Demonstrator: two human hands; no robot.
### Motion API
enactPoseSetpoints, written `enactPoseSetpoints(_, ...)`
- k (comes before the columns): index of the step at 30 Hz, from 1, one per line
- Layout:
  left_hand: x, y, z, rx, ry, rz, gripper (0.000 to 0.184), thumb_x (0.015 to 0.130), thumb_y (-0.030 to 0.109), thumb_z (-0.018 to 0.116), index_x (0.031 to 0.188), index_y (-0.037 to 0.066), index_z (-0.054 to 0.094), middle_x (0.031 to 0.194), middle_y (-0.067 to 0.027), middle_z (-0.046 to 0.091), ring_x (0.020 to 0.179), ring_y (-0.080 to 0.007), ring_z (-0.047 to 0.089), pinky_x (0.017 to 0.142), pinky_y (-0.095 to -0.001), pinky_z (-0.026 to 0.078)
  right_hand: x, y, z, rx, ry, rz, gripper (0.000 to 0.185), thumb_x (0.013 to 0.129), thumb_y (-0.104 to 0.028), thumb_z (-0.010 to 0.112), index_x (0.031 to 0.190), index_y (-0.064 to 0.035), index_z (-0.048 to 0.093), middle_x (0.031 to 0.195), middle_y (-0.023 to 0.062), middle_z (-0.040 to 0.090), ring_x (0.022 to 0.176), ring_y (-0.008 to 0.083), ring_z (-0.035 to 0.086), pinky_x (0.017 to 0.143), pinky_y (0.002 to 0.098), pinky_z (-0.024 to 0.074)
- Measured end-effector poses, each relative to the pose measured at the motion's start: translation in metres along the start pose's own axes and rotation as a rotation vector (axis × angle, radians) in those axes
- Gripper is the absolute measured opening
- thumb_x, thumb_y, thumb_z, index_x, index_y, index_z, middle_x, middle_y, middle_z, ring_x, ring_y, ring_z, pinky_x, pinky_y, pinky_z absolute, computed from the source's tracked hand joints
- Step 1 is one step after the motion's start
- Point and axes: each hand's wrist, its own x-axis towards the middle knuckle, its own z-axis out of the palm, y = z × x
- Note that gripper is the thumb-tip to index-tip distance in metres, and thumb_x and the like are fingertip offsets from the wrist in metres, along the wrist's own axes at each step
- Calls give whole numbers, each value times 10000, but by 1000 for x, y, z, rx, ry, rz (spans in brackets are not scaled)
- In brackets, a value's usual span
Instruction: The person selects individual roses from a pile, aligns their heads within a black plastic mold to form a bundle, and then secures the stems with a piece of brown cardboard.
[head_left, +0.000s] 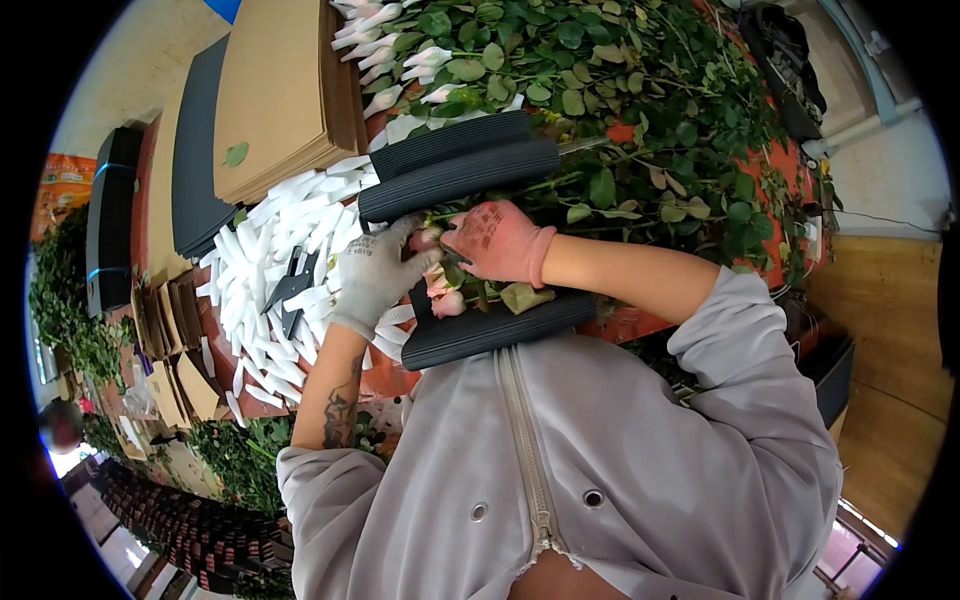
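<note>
My left hand [370,275], in a white glove, curls its thumb and fingers round a pink rose [427,238]. Right beside that bloom is my right hand [498,243], in a pinkish-red glove with its fingers bent inward; whatever lies under them is hidden. More pink roses [446,303] rest below both hands on a black corrugated sheet [500,332], which lies against my front. Just beyond my hands lies a rolled black corrugated sheet [460,182], with another corrugated piece [450,143] behind it.
White foam sleeves [260,290] are heaped to the left, with a black tool [290,292] among them. Behind stands a cardboard stack [275,100]. Leafy rose stems [640,120] cover the back right, and white-sleeved buds [375,45] line the back.
</note>
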Motion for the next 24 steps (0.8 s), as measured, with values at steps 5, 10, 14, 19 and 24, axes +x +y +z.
enactPoseSetpoints(5,-10,5,-2,229,-147,-44,735,724,481,645,1354,186,407,1010,-167,611,930,-300,607,763,-391,476,-17,-7,-25,-1,176,-101,236,763,-323,596,897,-129,579,828,39,586,849,217,611,713,362,477)
enactPoseSetpoints(10,-7,9,-5,233,-169,-68,731,716,463,652,1352,193,412,1074,-183,580,941,-309,599,765,-399,476,-8,-7,14,-79,102,-219,205,742,-309,597,728,-105,582,723,40,586,749,220,617,646,353,476)
enactPoseSetpoints(14,-19,6,-17,72,-103,33,537,723,402,648,1193,159,557,927,-150,643,859,-313,623,759,-412,484,-14,-9,-4,-85,128,-164,229,709,-332,621,786,-119,596,726,46,589,768,219,607,674,341,473)
enactPoseSetpoints(19,-18,-31,-82,-576,144,-258,278,876,241,563,979,-8,631,780,-36,657,722,-80,589,659,-213,461,-3,72,-97,-20,518,192,384,735,-327,617,1069,-138,600,1035,106,594,993,274,569,881,391,445)
enactPoseSetpoints(24,46,-50,-61,-656,449,76,495,907,276,552,1267,-42,431,1164,-169,549,1038,-199,548,906,-293,426,73,145,-63,159,-168,199,526,748,-350,636,1196,-92,539,1230,153,534,1121,313,523,953,396,409)
